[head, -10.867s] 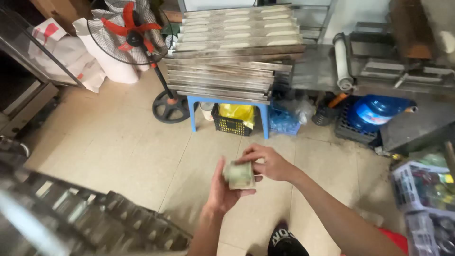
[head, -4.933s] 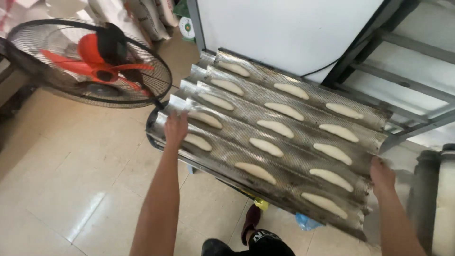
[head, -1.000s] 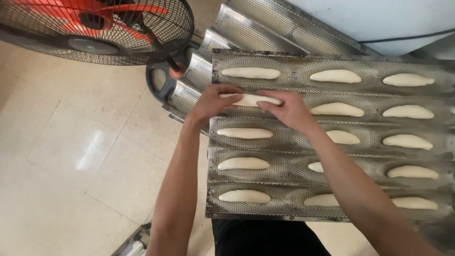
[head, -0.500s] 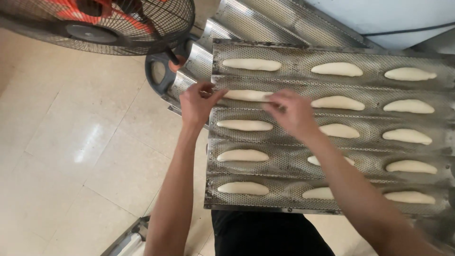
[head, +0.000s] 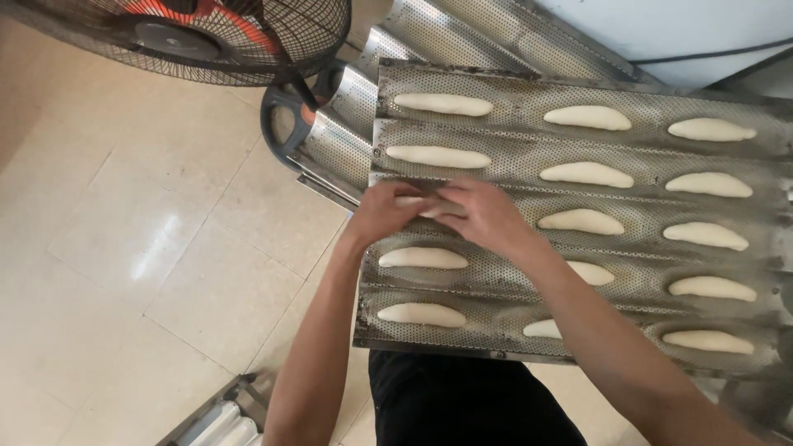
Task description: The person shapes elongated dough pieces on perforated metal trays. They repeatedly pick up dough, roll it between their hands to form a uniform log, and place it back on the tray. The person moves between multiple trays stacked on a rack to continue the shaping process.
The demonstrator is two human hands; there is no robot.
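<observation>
Item: dough piece (head: 429, 206), third channel, left end of the perforated tray (head: 512, 103). My left hand (head: 384, 213) and right hand (head: 483, 216) cup it, fingers narrowed around it. I judge it soft, light, easily dented; support both ends.

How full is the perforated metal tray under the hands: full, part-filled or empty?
Full: the perforated tray has five grooves, each with three dough pieces, counting one under both hands.

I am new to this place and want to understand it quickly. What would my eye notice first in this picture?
First, the two hands, left hand and right hand, meeting over a piece of dough in the middle channel of a perforated metal tray. Pale dough pieces lie in neat rows across the tray. At the upper left a fan with red blades stands on the tiled floor.
</observation>
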